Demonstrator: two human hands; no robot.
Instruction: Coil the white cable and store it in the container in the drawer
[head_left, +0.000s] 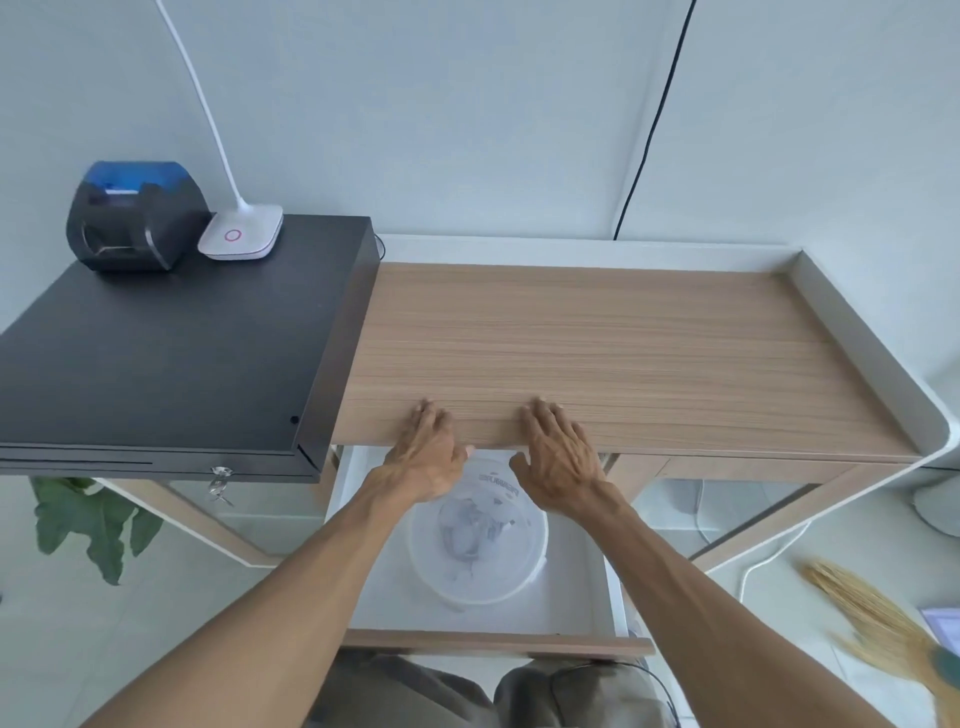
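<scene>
The drawer (498, 642) under the wooden desk (623, 338) stands pulled out toward me. Inside it sits a round translucent container (480, 551) with its lid on, and a pale coiled shape that looks like the white cable (475, 525) shows through the lid. My left hand (428, 452) and my right hand (561, 452) rest flat on the desk's front edge, above the container's far side, fingers spread on the wood and holding nothing. The far part of the container is hidden by my hands and the desk edge.
A black cash box (171, 338) sits on the desk's left, carrying a black-and-blue printer (135, 223) and a white lamp base (241, 234). A black cable (654, 119) hangs on the wall. A broom (872, 618), white floor cable (769, 556) and a plant (88, 525) are on the floor.
</scene>
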